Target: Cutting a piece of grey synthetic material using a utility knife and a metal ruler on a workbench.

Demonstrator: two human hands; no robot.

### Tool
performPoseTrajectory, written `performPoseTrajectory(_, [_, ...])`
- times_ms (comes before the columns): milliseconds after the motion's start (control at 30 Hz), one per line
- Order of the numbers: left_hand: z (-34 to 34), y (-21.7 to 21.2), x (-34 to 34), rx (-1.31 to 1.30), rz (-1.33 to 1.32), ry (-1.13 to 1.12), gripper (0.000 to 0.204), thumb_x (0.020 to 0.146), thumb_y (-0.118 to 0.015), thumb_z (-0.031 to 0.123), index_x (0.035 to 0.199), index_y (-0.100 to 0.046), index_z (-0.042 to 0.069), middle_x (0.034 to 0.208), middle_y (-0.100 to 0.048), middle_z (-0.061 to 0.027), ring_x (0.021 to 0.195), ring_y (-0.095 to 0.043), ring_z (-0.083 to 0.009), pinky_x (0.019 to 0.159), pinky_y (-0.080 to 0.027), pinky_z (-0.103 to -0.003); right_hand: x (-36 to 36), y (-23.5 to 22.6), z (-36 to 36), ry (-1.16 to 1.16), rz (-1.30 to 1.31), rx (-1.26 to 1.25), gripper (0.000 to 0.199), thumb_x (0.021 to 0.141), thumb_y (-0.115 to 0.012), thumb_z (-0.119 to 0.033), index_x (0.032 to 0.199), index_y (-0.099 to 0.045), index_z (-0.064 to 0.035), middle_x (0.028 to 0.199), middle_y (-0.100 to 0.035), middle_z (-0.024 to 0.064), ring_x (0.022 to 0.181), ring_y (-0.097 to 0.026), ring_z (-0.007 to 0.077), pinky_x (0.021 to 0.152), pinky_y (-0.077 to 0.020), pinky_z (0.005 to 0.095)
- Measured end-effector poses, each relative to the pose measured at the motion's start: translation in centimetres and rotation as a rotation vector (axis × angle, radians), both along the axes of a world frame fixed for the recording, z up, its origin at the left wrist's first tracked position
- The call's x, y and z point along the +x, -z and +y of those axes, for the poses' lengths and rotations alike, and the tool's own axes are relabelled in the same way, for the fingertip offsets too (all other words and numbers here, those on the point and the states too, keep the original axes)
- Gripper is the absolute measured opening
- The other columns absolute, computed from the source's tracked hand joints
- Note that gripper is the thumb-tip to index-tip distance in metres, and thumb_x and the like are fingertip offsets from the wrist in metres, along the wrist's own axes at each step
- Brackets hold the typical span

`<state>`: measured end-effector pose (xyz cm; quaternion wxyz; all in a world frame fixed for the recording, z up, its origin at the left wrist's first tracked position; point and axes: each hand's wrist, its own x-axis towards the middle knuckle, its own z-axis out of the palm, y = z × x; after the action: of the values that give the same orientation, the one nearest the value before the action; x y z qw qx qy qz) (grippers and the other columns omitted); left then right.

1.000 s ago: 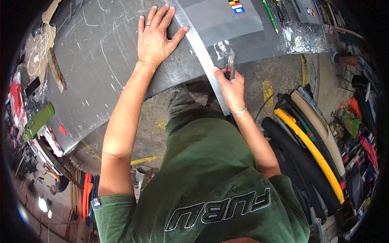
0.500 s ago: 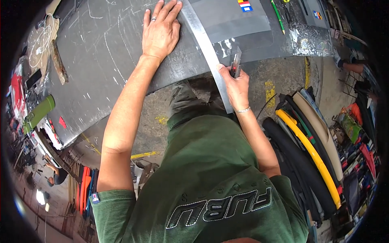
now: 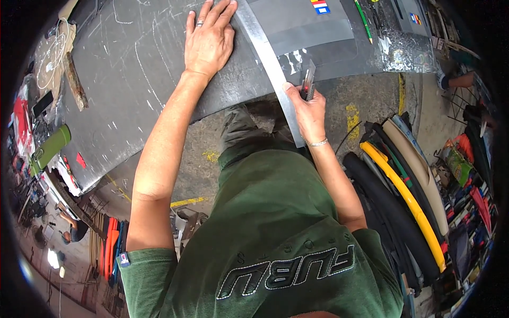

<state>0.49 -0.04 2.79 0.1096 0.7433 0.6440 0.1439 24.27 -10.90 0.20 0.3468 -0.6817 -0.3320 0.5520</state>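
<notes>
In the head view, the person is leaning over a large dark grey sheet [image 3: 148,79] that is lying on a worktable in the upper part of the frame. The left hand [image 3: 209,40] is pressing flat, with fingers spread, on the sheet and on the upper end of a long metal ruler [image 3: 270,63], which is running from the top centre down toward the middle of the frame. The right hand [image 3: 307,108] is closed around a utility knife [image 3: 307,82], just to the right of the ruler, with the blade end pointing up and touching the sheet near its lower edge.

Judging from this position, the cut along the ruler is nearly finished or just reaching the near edge of the sheet; I cannot see the cut line itself, because the ruler is covering it. The strip to the right of the ruler is not lifted apart yet.

In the right part of the frame, rolls of black, yellow and beige material [image 3: 408,196] are lying on the floor. At the left edge a green bottle [image 3: 50,148] is lying near the table.
</notes>
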Motion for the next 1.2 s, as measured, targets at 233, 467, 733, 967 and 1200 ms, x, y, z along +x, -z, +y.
performPoseTrajectory(233, [0.1,0.1,-0.1,0.007,-0.012,0.011,0.058,0.092,-0.051,0.013,0.150,-0.049,0.007,0.154,-0.048,-0.0149,0.150,-0.034,-0.0379,0.126,-0.020,-0.056,0.0,-0.2,0.1,0.008,0.023,0.002,0.030,0.088,-0.086,-0.022,0.072,-0.065,-0.0069,0.067,-0.048,-0.0106,0.063,-0.038,0.0027,0.057,-0.0320,0.0244])
performPoseTrajectory(467, [0.0,0.0,-0.2,-0.001,0.000,0.002,0.059,0.093,-0.051,0.014,0.151,-0.049,0.007,0.153,-0.048,-0.0150,0.150,-0.034,-0.0383,0.126,-0.020,-0.056,-0.1,-0.5,0.2,-0.002,0.003,-0.007,0.031,0.089,-0.085,-0.023,0.072,-0.065,-0.0062,0.067,-0.048,-0.0104,0.063,-0.038,0.0029,0.057,-0.0324,0.0248])
performPoseTrajectory(733, [-0.1,0.1,0.1,-0.011,-0.009,-0.003,0.059,0.093,-0.051,0.015,0.151,-0.049,0.007,0.154,-0.048,-0.0150,0.150,-0.034,-0.0380,0.126,-0.020,-0.055,0.1,-0.5,0.1,0.003,-0.003,-0.003,0.031,0.089,-0.085,-0.023,0.072,-0.064,-0.0061,0.067,-0.047,-0.0107,0.063,-0.038,0.0030,0.056,-0.0321,0.0250])
performPoseTrajectory(967, [0.1,-0.1,0.1,-0.019,0.005,-0.005,0.055,0.097,-0.048,0.020,0.150,-0.050,0.006,0.153,-0.049,-0.0156,0.150,-0.033,-0.0380,0.126,-0.020,-0.055,0.0,0.0,0.1,0.002,0.003,-0.007,0.031,0.088,-0.086,-0.022,0.071,-0.064,-0.0072,0.067,-0.046,-0.0111,0.062,-0.037,0.0028,0.056,-0.0312,0.0246])
performPoseTrajectory(1200, [0.1,-0.7,0.6,-0.033,-0.054,-0.033,0.059,0.099,-0.056,0.036,0.147,-0.053,0.004,0.152,-0.051,-0.0174,0.149,-0.035,-0.0395,0.125,-0.020,-0.056,0.1,-0.2,0.2,-0.020,-0.006,-0.007,0.031,0.088,-0.085,-0.023,0.072,-0.065,-0.0062,0.066,-0.046,-0.0109,0.062,-0.037,0.0027,0.056,-0.0312,0.0249])
